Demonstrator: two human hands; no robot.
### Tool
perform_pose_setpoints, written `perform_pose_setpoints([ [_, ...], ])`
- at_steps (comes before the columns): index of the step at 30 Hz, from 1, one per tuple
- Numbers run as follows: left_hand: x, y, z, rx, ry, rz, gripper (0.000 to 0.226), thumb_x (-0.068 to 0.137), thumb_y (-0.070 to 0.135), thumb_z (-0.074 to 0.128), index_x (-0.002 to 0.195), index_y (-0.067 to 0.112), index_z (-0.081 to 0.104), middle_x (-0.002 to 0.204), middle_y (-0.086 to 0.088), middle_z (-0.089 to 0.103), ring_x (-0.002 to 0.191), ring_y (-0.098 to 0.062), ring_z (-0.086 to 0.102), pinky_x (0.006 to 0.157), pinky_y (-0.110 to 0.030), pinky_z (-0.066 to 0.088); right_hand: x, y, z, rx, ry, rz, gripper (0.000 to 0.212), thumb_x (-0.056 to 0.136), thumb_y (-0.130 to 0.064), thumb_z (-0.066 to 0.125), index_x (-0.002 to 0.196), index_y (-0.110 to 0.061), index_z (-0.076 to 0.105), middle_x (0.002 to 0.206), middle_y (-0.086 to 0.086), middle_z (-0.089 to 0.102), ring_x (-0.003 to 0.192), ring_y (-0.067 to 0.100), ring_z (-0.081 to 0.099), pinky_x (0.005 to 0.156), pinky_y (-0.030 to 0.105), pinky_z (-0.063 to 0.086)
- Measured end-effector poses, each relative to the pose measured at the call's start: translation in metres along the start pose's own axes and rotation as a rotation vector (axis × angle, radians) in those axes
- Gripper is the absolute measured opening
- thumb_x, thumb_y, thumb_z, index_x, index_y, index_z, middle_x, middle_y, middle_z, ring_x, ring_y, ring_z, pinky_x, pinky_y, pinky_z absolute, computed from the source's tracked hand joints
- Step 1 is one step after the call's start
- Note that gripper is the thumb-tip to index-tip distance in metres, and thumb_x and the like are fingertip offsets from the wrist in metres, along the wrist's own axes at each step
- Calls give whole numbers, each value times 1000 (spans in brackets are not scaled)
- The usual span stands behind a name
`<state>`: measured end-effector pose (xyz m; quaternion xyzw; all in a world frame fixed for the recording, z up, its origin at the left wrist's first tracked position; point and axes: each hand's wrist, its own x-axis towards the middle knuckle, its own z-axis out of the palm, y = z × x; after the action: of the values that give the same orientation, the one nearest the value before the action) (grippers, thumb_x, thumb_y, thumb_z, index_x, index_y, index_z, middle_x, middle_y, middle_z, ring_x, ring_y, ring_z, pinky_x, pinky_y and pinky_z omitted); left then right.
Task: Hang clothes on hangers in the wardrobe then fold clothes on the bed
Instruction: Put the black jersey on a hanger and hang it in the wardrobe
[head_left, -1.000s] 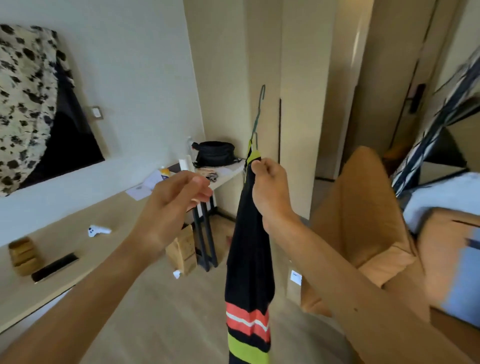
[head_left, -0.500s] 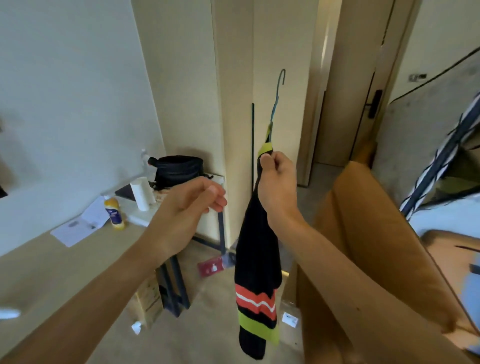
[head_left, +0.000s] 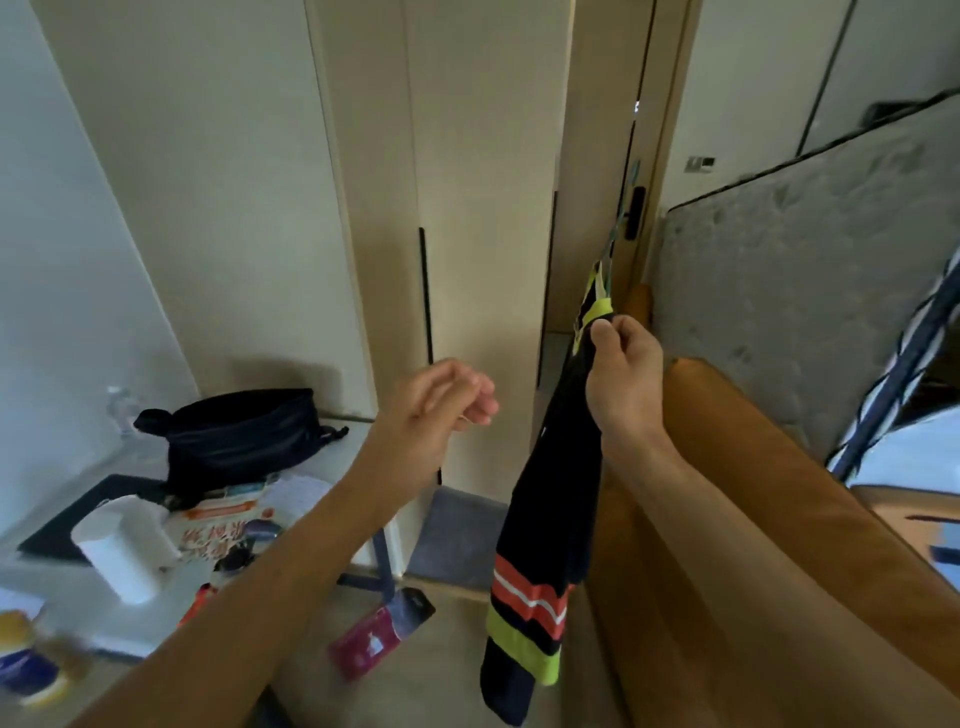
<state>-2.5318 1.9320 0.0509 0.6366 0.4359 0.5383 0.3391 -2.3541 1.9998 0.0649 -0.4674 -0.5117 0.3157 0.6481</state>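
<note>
Your left hand (head_left: 441, 410) is hovering loosely curled, empty. Your right hand (head_left: 623, 379) is pinching the collar of the black garment with orange and lime stripes (head_left: 550, 519), which is hanging on a thin green wire hanger (head_left: 621, 218) near the beige wardrobe door (head_left: 483, 208). You are risking a slide-off if the hanger tilts.

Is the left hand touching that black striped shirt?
Apart. The head view shows wardrobe door between left hand and shirt; only the right hand pinches it.

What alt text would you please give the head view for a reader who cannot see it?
The right hand pinches a black striped garment on a green hanger before closed wardrobe doors; the left hand hovers empty beside it.
</note>
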Motion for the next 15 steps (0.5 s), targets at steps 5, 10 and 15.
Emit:
perform_pose_setpoints([
  [5, 96, -58, -6, -64, -47, 12, 28, 104, 18, 47, 98, -1, 66, 87, -11, 71, 81, -16, 67, 76, -21, 52, 85, 39, 33, -56, 60, -1, 32, 102, -22, 45, 71, -18, 44, 65, 4, 37, 62, 20, 36, 57, 36, 28],
  [10, 209, -117, 1, -123, -85, 51, 26, 93, 29, 48, 90, 12, 66, 79, 3, 71, 77, -15, 66, 73, -24, 49, 181, 88, 58, -64, 94, -5, 33, 102, -21, 46, 70, -15, 41, 69, 10, 35, 64, 24, 35, 59, 37, 28],
  [15, 320, -159, 18, -117, -116, 65, 25, 102, 25, 48, 93, 11, 66, 83, 3, 71, 81, -14, 67, 77, -29, 49, 281, 124, 81, -25, 112, 34, 30, 101, -23, 47, 73, -13, 49, 71, 8, 38, 66, 24, 37, 60, 37, 30],
])
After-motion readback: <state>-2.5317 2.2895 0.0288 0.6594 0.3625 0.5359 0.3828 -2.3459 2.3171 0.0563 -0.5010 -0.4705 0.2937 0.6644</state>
